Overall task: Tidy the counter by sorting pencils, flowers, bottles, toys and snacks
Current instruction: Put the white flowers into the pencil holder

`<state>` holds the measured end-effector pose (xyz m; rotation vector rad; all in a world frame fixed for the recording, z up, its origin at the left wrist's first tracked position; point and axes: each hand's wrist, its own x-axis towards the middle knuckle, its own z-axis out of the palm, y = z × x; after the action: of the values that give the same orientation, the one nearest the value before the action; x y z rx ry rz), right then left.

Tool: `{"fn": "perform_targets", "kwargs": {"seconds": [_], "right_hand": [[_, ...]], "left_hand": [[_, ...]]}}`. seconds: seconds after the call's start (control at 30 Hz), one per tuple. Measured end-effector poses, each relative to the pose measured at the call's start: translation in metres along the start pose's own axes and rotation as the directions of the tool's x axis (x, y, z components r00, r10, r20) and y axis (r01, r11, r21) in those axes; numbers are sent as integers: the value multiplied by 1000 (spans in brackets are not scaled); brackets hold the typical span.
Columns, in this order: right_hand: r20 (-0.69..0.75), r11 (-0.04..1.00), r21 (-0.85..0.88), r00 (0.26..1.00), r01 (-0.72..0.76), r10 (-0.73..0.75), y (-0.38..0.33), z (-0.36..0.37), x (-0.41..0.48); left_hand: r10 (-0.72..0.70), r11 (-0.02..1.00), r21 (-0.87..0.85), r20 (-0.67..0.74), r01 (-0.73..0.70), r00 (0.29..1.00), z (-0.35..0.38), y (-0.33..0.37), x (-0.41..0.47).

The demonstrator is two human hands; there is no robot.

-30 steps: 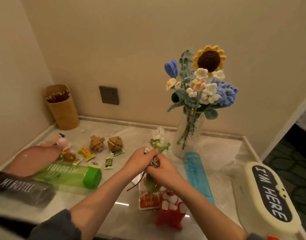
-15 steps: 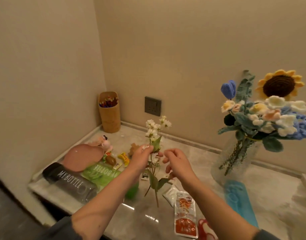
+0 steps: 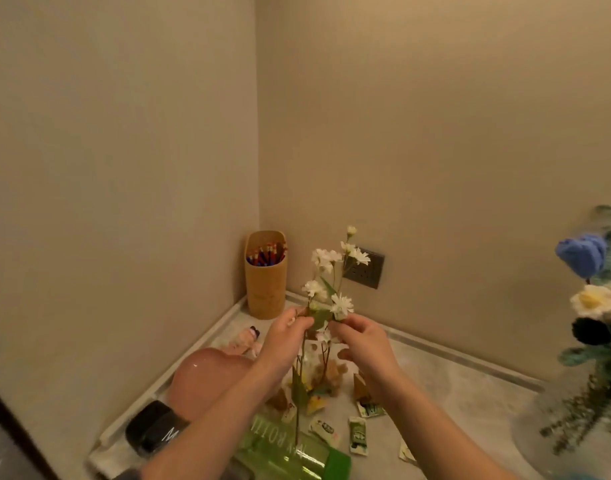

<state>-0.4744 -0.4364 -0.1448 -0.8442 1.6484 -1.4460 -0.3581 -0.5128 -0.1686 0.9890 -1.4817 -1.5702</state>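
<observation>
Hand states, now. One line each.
Left hand: pinching the white flower sprig by its stem.
Right hand: pinching the same sprig just under a bloom.

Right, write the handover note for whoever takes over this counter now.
Left hand pinches the white flower sprig by its stem; right hand pinches it near a bloom.
Pencils stand in the tan cup: done.
Vase of crochet flowers stands far right.
To do: sprig into vase; green bottle and black bottle lie flat; snack packets, wooden toys scattered.
</observation>
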Motion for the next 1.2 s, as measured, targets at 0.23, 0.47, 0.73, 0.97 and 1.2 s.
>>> {"fn": "perform_targets", "kwargs": {"seconds": [0.23,0.47,0.73,0.97,1.2], "right_hand": [[-140,987,-56,978,150,-156,-27,40,53],[-217,910,-188,888,370,-406,-86,72,114],[-322,894,-119,835,432,-446,-127,104,175],[-249,818,-319,790,480,-560,-118,115,206],[-169,692,-535,741,485,-650,-107,120,231]], "left_hand": [[165,986,-4,-173,-169,971,-53,27,52],[440,898,144,-225,-417,870,-94,92,110],[566,824,106,-126,-556,815,-102,138,156],[623,780,235,-193,-580,758,-101,135,190],[695,709,360,-212,-606,687,-102,127,216]]}}
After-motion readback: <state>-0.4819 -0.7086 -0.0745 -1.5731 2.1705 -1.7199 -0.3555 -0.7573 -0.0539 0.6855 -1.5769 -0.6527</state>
